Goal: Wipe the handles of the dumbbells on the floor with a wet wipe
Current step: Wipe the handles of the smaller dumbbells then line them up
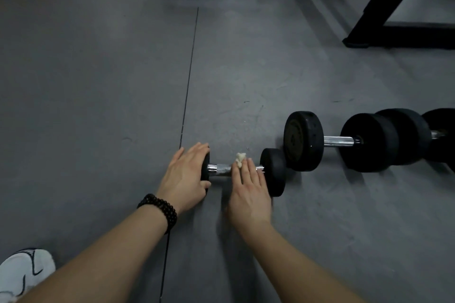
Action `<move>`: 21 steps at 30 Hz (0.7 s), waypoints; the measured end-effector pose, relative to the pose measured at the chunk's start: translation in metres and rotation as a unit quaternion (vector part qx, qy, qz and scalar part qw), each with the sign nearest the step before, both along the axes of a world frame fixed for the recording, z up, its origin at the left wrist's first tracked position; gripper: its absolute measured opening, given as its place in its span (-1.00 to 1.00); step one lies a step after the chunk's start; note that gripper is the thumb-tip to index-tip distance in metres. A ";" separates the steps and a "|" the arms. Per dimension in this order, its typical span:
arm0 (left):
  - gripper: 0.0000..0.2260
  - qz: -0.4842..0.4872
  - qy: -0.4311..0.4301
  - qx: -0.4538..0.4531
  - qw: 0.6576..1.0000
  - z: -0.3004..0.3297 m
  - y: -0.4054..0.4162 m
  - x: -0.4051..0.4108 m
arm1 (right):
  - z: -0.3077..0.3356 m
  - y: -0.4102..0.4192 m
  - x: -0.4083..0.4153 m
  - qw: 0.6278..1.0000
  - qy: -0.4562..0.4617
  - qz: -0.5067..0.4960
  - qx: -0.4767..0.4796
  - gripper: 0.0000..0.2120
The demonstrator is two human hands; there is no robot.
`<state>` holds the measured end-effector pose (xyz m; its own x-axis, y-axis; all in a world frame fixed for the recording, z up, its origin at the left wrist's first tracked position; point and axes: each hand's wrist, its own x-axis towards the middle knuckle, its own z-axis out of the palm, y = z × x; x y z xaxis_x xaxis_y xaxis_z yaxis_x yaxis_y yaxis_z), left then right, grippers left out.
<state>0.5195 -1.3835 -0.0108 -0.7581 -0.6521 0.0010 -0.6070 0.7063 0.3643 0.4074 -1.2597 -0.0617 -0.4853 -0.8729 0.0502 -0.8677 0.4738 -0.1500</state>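
While the small dumbbell lies on the grey floor, both hands are on it. Its left weight is covered by the left hand, whose fingers are spread and lie flat over the black disc, with the thumb at the near side of it. On the chrome handle of this dumbbell rests the right hand; the fingers are straight and close together, and they press a crumpled white wet wipe against the bar, a bit of the wipe showing beyond the fingertips. Just right of the small dumbbell, touching or nearly touching its right weight, lies a bigger dumbbell, and further right of that a third dumbbell is partly seen. Left of the small dumbbell, on the left wrist, is a black bead bracelet. Far behind the small dumbbell stands a black metal frame
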 end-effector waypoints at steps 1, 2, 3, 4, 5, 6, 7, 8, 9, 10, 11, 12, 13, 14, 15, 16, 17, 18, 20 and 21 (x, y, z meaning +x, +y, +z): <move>-0.22 0.003 -0.004 0.008 1.000 0.001 -0.002 -0.001 | -0.001 -0.006 0.008 1.000 -0.009 0.015 0.007 -0.27; -0.22 0.002 -0.012 0.018 1.000 0.003 -0.005 -0.002 | -0.002 -0.011 0.016 0.999 -0.007 0.039 0.014 -0.24; -0.22 0.002 -0.018 0.026 0.999 0.004 -0.008 -0.003 | -0.003 -0.012 0.024 0.998 -0.003 0.064 0.021 -0.23; -0.23 0.003 -0.021 0.033 0.999 0.006 -0.010 -0.004 | -0.002 -0.011 0.027 0.997 0.003 0.079 0.024 -0.26; -0.23 0.006 -0.019 0.041 0.999 0.006 -0.011 -0.005 | -0.001 -0.009 0.026 0.997 0.008 0.073 0.017 -0.34; -0.24 0.013 -0.013 0.050 0.999 0.006 -0.011 -0.007 | -0.001 -0.007 0.022 0.999 0.011 0.048 0.006 -0.40; -0.24 0.021 -0.007 0.057 0.998 0.005 -0.011 -0.009 | 0.000 -0.005 0.018 1.000 0.005 0.011 0.003 -0.41; -0.25 0.028 -0.002 0.060 0.998 0.003 -0.010 -0.010 | 0.001 -0.005 0.017 1.000 -0.008 -0.028 0.004 -0.40; -0.26 0.032 0.001 0.062 0.998 0.002 -0.010 -0.011 | 0.001 -0.008 0.020 0.998 -0.022 -0.052 0.007 -0.38; -0.26 0.033 0.001 0.063 0.997 0.001 -0.010 -0.010 | 0.002 -0.013 0.027 0.998 -0.030 -0.046 0.010 -0.34; -0.27 0.030 -0.002 0.065 0.997 0.001 -0.011 -0.010 | 0.001 -0.018 0.036 0.999 -0.039 -0.013 0.014 -0.33; -0.28 0.025 -0.007 0.064 0.998 0.001 -0.012 -0.009 | -0.002 -0.019 0.042 0.999 -0.043 0.025 0.015 -0.33; -0.28 0.018 -0.013 0.061 0.998 0.001 -0.014 -0.009 | -0.002 -0.019 0.041 0.998 -0.035 0.045 0.017 -0.34; -0.28 0.014 -0.017 0.062 0.998 0.002 -0.014 -0.008 | -0.002 -0.017 0.032 0.999 -0.009 0.039 0.014 -0.35; -0.28 0.010 -0.019 0.066 0.998 0.004 -0.015 -0.008 | 0.000 -0.011 0.020 1.000 0.013 0.012 0.008 -0.39; -0.27 0.007 -0.019 0.068 0.997 0.005 -0.015 -0.007 | 0.002 -0.004 0.009 0.999 0.025 -0.025 -0.002 -0.42; -0.27 0.006 -0.017 0.068 0.998 0.005 -0.014 -0.006 | 0.007 0.002 0.001 0.998 0.031 -0.048 0.012 -0.40; -0.26 0.004 -0.016 0.067 0.998 0.006 -0.013 -0.005 | 0.013 0.005 0.002 0.997 0.043 -0.052 0.045 -0.36; -0.24 0.003 -0.016 0.065 0.998 0.007 -0.010 -0.003 | 0.021 0.002 0.011 0.992 0.041 -0.028 0.112 -0.38; -0.24 0.001 -0.019 0.062 0.998 0.007 -0.009 -0.003 | 0.025 -0.002 0.015 0.989 0.031 -0.029 0.142 -0.36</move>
